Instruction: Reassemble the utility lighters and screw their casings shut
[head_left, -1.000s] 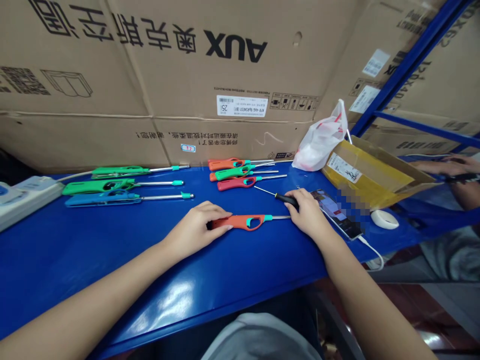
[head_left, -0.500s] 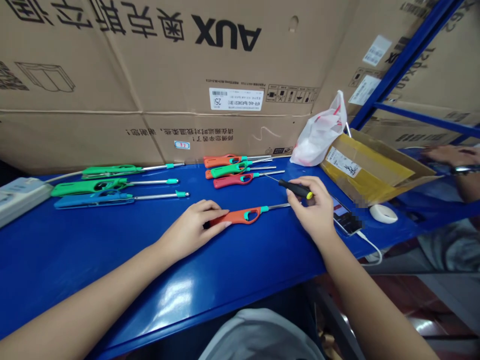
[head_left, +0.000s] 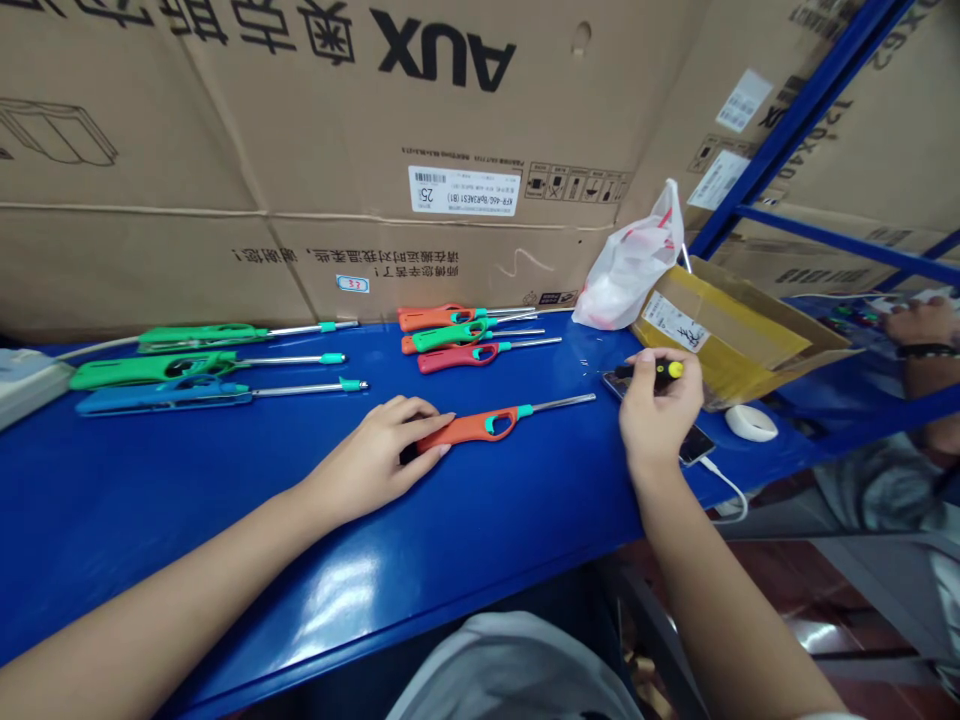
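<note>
My left hand (head_left: 390, 445) is closed around the handle end of an orange gas lighter (head_left: 476, 428) with a teal trigger, which lies on the blue table (head_left: 480, 520). The lighter's metal tube points right, toward my right hand (head_left: 660, 405). Those right fingers are wrapped round a black and yellow screwdriver (head_left: 666, 371), its tip over some tiny bits (head_left: 586, 367) or close to them; the exact contact cannot be made out. Partly beneath the right hand lies a phone (head_left: 696, 446) with a white cable.
Behind lie several lighters: a green lighter (head_left: 154, 369) and a blue lighter (head_left: 165, 398) at left, a red lighter (head_left: 459, 357) midway. A plastic bag (head_left: 630, 265), an open carton (head_left: 724, 325) and a white ring-shaped object (head_left: 751, 423) stand right. Another person's hand (head_left: 919, 325) is far right.
My right hand has moved right with the screwdriver, away from the lighter's tube, and now covers part of the phone. My left hand stays on the orange lighter. The view has shifted slightly.
</note>
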